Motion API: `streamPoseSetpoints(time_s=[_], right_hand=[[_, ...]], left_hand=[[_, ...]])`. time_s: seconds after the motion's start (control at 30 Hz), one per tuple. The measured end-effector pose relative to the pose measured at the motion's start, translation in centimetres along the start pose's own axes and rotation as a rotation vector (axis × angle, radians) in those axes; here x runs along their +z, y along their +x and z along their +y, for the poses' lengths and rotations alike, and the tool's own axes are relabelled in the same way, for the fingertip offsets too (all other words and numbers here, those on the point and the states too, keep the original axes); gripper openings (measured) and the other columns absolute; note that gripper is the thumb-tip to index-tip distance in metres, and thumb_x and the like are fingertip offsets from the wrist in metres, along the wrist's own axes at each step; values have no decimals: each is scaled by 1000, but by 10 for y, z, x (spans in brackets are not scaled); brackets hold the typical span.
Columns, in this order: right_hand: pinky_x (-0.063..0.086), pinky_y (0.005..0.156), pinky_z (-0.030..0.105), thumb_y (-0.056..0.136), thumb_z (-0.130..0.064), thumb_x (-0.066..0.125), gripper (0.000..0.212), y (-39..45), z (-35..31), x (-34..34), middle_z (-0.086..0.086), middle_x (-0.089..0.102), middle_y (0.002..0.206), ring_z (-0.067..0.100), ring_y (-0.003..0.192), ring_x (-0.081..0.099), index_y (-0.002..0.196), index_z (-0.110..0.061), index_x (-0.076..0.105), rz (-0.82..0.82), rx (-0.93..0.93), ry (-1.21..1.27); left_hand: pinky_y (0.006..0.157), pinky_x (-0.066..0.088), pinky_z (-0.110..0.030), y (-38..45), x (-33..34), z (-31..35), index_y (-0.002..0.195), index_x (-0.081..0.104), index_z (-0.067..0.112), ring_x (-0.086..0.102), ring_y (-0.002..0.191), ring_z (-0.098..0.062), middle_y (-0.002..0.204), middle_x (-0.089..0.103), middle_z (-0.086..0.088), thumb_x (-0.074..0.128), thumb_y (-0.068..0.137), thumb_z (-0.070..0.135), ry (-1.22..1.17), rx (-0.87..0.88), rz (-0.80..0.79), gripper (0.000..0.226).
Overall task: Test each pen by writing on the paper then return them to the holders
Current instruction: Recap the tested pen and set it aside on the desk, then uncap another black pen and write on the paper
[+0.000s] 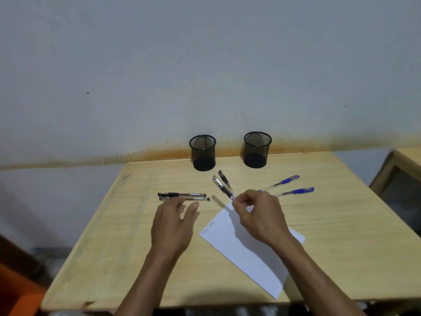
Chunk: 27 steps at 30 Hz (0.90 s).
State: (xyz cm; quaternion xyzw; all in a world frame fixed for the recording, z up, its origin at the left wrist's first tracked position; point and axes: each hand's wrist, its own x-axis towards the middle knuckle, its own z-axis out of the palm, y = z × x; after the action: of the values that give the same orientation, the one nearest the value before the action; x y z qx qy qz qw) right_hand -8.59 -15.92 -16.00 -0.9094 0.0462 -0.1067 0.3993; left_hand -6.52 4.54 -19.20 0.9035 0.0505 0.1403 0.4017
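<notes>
Two black mesh holders stand at the back of the table, the left holder [202, 152] and the right holder [257, 149]; I see no pens in them. Two black pens [183, 196] lie side by side at left. My left hand [173, 222] is just in front of them, fingers apart and holding nothing. Another two black pens [222, 186] angle toward my right hand [259, 215], whose fingertips pinch the near end of one; which one I cannot tell. Two blue pens [288, 187] lie to the right. The white paper [246, 249], with small scribbles near its left corner, lies under my right wrist.
The wooden table [109, 247] stands against a grey wall. A second wooden table [403, 160] is at the far right, with a gap between. Something orange [13, 295] shows at the lower left, off the table.
</notes>
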Motion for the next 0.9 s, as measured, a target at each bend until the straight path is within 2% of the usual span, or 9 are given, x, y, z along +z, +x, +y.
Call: streamPoseSetpoints(time_s=[0.07, 0.13, 0.27, 0.37, 0.53, 0.73, 0.83, 0.9], right_hand=[[55, 71, 35, 92, -26, 65, 14, 23, 7, 7, -1, 74, 86, 23, 95, 66, 81, -23, 73, 55, 117, 14], [54, 72, 36, 89, -23, 60, 17, 47, 11, 15, 5, 73, 87, 30, 98, 63, 74, -23, 69, 79, 224, -21], [55, 86, 43, 83, -26, 60, 16, 82, 10, 29, 9, 71, 87, 34, 89, 64, 80, -15, 71, 66, 368, -116], [50, 90, 44, 85, -29, 63, 18, 98, 7, 42, 8, 71, 88, 32, 91, 64, 87, -13, 71, 64, 395, -186], [45, 89, 44, 85, -22, 66, 10, 105, 2, 53, 8, 69, 91, 32, 95, 61, 89, -12, 68, 66, 378, -317], [39, 90, 43, 94, -35, 59, 24, 96, 5, 60, 9, 71, 97, 31, 102, 59, 97, -15, 70, 84, 333, -397], [37, 91, 43, 96, -31, 56, 21, 89, 1, 58, 7, 69, 99, 31, 109, 54, 99, -17, 70, 114, 255, -426], [38, 90, 43, 96, -32, 55, 21, 87, -6, 62, 5, 70, 101, 29, 108, 52, 101, -20, 72, 150, 130, -452]], left_hand=[[89, 44, -39, 4, 5, -24, 119, 62, 16, 54, 113, -25, 115, 65, -2, 56, 91, 56, 318, 3, 68, 49], [96, 41, -45, 9, 8, -40, 123, 58, 12, 50, 118, -30, 122, 62, -8, 47, 90, 64, 479, -10, 81, 63], [116, 23, -49, 13, 12, -48, 140, 45, 10, 32, 142, -26, 149, 43, -11, 32, 90, 73, 559, -65, 15, 82], [120, 16, -47, 13, 12, -47, 145, 41, 11, 23, 148, -24, 156, 35, -9, 31, 90, 73, 556, -64, 26, 83], [120, 16, -47, 13, 12, -46, 145, 41, 12, 22, 148, -22, 157, 34, -8, 31, 90, 73, 563, -71, 32, 83], [121, 14, -47, 13, 12, -45, 148, 37, 13, 19, 149, -22, 158, 30, -8, 28, 91, 73, 567, -79, 12, 84], [122, 11, -47, 13, 13, -44, 150, 33, 13, 16, 150, -22, 160, 26, -7, 27, 91, 73, 559, -88, 7, 85], [122, 9, -47, 12, 13, -44, 151, 31, 13, 13, 151, -21, 162, 24, -7, 28, 91, 73, 551, -97, 3, 85]])
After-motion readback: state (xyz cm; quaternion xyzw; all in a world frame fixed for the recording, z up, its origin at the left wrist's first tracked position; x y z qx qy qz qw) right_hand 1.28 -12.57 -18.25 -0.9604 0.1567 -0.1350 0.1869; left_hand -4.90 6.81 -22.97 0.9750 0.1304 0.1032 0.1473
